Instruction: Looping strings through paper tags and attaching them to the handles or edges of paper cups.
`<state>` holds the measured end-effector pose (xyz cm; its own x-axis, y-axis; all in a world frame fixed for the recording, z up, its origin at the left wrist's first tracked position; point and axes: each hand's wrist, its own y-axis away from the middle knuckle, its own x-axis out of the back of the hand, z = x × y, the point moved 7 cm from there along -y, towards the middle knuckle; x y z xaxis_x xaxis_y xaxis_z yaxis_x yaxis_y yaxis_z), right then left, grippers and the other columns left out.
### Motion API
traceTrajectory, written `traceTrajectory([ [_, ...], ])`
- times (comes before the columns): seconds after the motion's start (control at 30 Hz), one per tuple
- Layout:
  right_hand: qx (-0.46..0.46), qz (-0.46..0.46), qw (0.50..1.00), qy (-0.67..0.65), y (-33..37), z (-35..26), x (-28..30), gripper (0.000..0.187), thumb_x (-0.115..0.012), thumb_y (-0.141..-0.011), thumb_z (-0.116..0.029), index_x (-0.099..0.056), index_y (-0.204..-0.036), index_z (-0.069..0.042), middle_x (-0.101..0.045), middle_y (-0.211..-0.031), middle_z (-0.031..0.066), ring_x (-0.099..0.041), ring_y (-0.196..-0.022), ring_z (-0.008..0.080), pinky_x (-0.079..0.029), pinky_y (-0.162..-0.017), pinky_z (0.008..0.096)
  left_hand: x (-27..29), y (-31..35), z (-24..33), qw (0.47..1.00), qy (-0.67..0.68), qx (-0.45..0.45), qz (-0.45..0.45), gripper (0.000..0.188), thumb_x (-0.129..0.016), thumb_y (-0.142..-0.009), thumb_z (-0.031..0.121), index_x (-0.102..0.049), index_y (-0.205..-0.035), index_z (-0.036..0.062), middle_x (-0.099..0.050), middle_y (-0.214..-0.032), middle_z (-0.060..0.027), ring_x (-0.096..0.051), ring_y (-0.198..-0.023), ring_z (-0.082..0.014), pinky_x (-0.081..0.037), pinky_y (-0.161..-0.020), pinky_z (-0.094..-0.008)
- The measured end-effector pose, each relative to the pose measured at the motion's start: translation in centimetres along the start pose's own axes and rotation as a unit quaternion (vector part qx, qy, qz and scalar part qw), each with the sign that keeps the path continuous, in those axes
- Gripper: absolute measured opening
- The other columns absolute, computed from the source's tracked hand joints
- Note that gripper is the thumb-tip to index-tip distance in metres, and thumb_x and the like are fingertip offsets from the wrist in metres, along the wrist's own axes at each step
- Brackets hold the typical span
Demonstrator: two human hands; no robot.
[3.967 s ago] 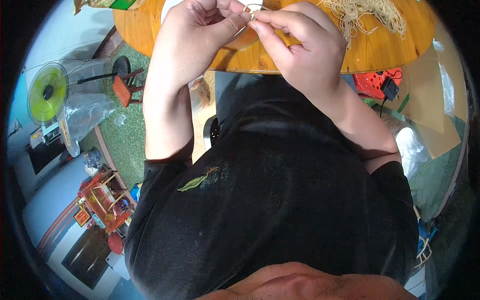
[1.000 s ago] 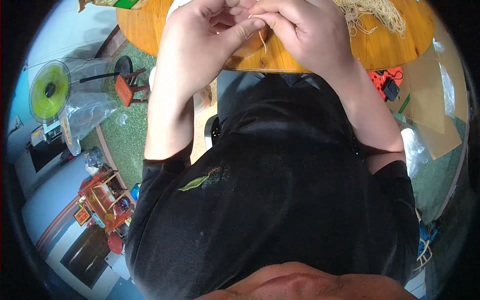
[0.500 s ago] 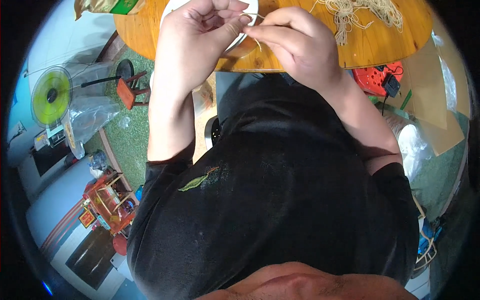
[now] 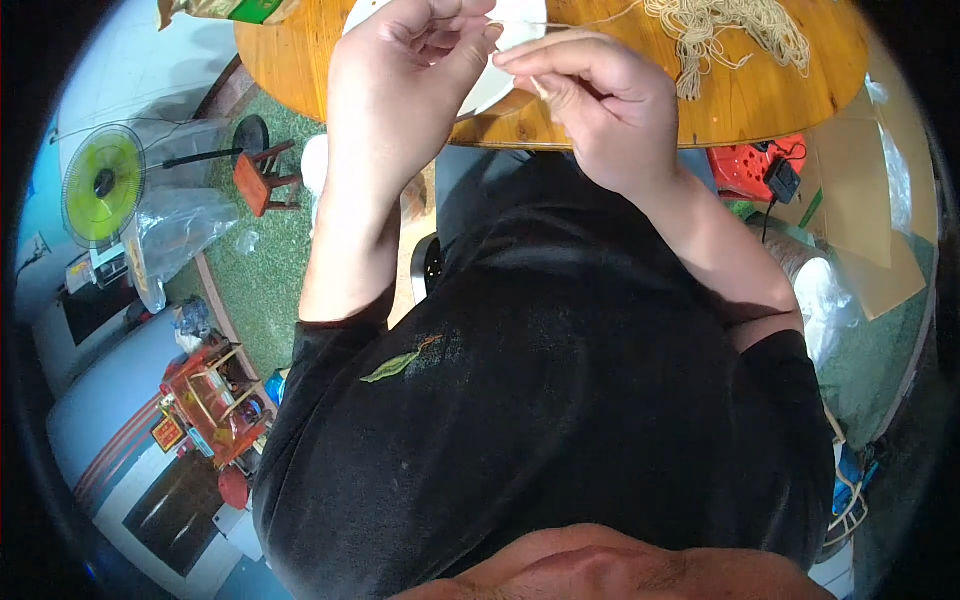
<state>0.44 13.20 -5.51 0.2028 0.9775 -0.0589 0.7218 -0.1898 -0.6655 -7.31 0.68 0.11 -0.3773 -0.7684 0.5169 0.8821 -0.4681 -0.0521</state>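
My left hand (image 4: 405, 85) is raised over the table's near edge, its fingertips pinched on a thin beige string (image 4: 590, 20). From that pinch the string runs right toward a tangled bundle of the same string (image 4: 735, 35). Lower and to the right, my right hand (image 4: 620, 110) has its fingers curled together and thumb bent in, with a small pale bit showing at the thumb tip. Whether that bit is string I cannot tell. Behind both hands lies a round white plate (image 4: 490, 95), partly covered by them.
The wooden table (image 4: 290, 65) has a rounded edge, with a green and gold bag (image 4: 235, 8) at its far left. Below it on the right are a red plastic stool (image 4: 740, 175) and cardboard (image 4: 850, 190). A fan (image 4: 103, 185) and a small wooden stool (image 4: 265, 180) are at left.
My right hand has drawn away from my left, slightly down and right. The fingertips that met at the string are now apart, and more of the string shows between left hand and bundle.
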Motion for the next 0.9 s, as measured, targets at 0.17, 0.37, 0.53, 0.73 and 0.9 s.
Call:
traceTrajectory([
  [0.17, -0.169, 0.038, 0.985, -0.001, -0.3, 0.6, -0.1, 0.013, -0.063, -0.102, -0.003, -0.069, -0.111, 0.005, -0.075, -0.107, 0.0107, -0.075, -0.093, 0.0189, -0.060, -0.084, 0.0258, 0.6, 0.5, -0.3, 0.993, 0.091, -0.045, 0.056, 0.018, -0.071, -0.092, -0.008, -0.068, -0.110, -0.0050, -0.073, -0.096, -0.0062, -0.068, -0.089, -0.0116, -0.053, -0.080, -0.0243],
  [0.37, -0.408, 0.023, 0.912, -0.020, -2.3, -0.9, 0.4, 0.013, -0.069, -0.097, -0.004, -0.067, -0.099, 0.008, -0.074, -0.085, 0.0112, -0.068, -0.066, 0.0104, -0.055, -0.060, 0.0236, 1.2, 1.5, 0.8, 0.983, 0.119, -0.118, 0.076, 0.021, -0.071, -0.091, -0.011, -0.067, -0.110, -0.0045, -0.072, -0.102, -0.0088, -0.068, -0.094, -0.0138, -0.052, -0.088, -0.0273],
  [0.53, -0.431, -0.009, 0.902, 0.001, -3.0, -1.3, 0.5, 0.013, -0.067, -0.097, -0.004, -0.068, -0.099, 0.009, -0.073, -0.083, 0.0098, -0.070, -0.070, 0.0125, -0.058, -0.063, 0.0256, 1.0, 1.7, 1.5, 0.980, 0.126, -0.144, 0.051, 0.021, -0.073, -0.089, -0.011, -0.067, -0.108, -0.0041, -0.072, -0.101, -0.0095, -0.067, -0.094, -0.0147, -0.052, -0.089, -0.0285],
  [0.73, -0.427, -0.089, 0.900, 0.006, -2.5, -0.4, 1.1, 0.012, -0.065, -0.096, -0.002, -0.069, -0.097, 0.009, -0.073, -0.084, 0.0097, -0.071, -0.073, 0.0135, -0.059, -0.068, 0.0264, 0.0, 1.1, 3.2, 0.984, 0.034, -0.171, -0.032, 0.019, -0.073, -0.089, -0.011, -0.069, -0.106, -0.0041, -0.073, -0.099, -0.0091, -0.067, -0.094, -0.0130, -0.052, -0.087, -0.0274],
  [0.9, -0.412, -0.084, 0.905, -0.061, -2.2, -0.1, 1.3, 0.011, -0.062, -0.096, 0.000, -0.070, -0.097, 0.008, -0.073, -0.085, 0.0097, -0.072, -0.075, 0.0141, -0.059, -0.069, 0.0265, -0.5, 0.6, 2.9, 0.983, 0.086, -0.149, -0.062, 0.021, -0.071, -0.091, -0.010, -0.068, -0.111, -0.0037, -0.071, -0.100, -0.0067, -0.067, -0.094, -0.0121, -0.052, -0.088, -0.0270],
])
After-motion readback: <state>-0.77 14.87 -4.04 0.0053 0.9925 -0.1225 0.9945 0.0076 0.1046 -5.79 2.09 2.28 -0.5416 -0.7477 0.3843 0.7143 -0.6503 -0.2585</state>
